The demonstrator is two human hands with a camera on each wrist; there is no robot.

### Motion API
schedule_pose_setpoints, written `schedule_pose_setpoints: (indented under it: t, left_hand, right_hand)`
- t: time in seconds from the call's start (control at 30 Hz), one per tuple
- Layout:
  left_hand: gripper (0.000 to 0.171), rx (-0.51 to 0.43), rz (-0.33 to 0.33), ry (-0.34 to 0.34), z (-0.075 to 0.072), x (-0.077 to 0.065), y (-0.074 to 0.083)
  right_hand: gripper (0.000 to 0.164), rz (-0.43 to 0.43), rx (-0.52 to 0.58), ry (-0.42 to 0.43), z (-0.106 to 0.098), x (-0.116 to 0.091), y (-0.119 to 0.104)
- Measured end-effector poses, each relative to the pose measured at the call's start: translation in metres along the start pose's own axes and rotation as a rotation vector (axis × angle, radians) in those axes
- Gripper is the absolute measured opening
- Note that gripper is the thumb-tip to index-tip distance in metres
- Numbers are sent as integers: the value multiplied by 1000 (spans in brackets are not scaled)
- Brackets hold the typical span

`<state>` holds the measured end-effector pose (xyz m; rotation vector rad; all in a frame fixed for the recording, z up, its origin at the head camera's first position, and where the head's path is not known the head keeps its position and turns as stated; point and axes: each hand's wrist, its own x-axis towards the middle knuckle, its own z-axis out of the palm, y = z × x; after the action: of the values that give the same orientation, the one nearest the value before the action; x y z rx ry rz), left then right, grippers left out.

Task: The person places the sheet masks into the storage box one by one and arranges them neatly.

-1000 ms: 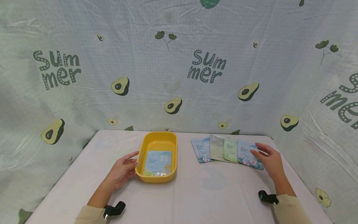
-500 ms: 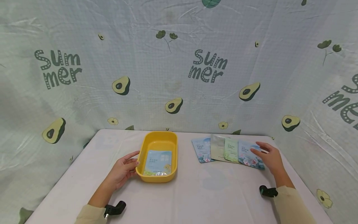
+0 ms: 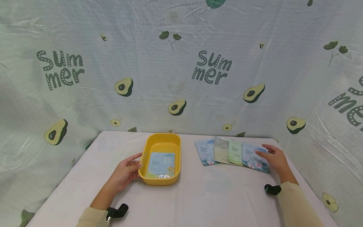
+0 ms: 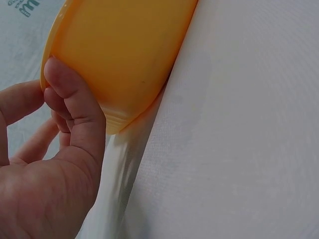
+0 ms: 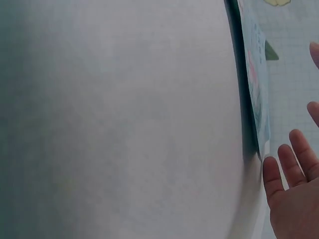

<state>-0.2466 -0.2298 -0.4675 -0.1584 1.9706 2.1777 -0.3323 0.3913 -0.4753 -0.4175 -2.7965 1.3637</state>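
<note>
The blue sachet (image 3: 254,157) at the right end of the row of four lies near the far right corner of the table (image 3: 215,201), and the right hand (image 3: 275,160) rests on its right part with fingers straight and a little spread, pressing lightly and not curled round it. In the right wrist view the edge of this sachet (image 5: 255,94) looks slightly lifted from the cloth just beside the fingertips (image 5: 271,172), but whether the thumb is under it I cannot tell. The left hand (image 3: 124,173) touches the near left corner of the yellow tray (image 3: 147,148); its thumb (image 4: 75,107) lies against the outside wall of the tray (image 4: 124,55) and the other fingers are relaxed, so it steadies the tray more than it grips it. The tray stands at the middle of the table, well apart from the right hand, and one light blue sachet (image 3: 161,164) lies flat inside it. To the left of the held sachet come the green sachet (image 3: 234,152), the grey sachet (image 3: 221,150) and another blue sachet (image 3: 205,152), each overlapping the next. Behind the far edge hangs a cloth backdrop (image 3: 181,69) with avocado prints.
</note>
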Motion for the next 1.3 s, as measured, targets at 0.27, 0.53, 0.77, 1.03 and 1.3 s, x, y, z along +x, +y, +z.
schedule_pose_setpoints:
  t: [0.27, 0.53, 0.77, 1.03, 1.3]
  left_hand:
    - [67, -30, 10, -29, -1, 0, -1]
    - [65, -31, -6, -9, -1, 1, -3]
    - [65, -28, -3, -7, 1, 0, -2]
    - [65, -19, -9, 6, -1, 0, -2]
    - [64, -25, -11, -3, -1, 2, -3]
  right_hand:
    - [92, 33, -36, -13, -3, 9, 2]
    - [88, 59, -69, -36, -3, 17, 3]
    - [84, 72, -86, -66, -3, 23, 5]
    - [81, 72, -90, -96, -2, 24, 4]
    - [81, 99, -122, -117, -5, 25, 1]
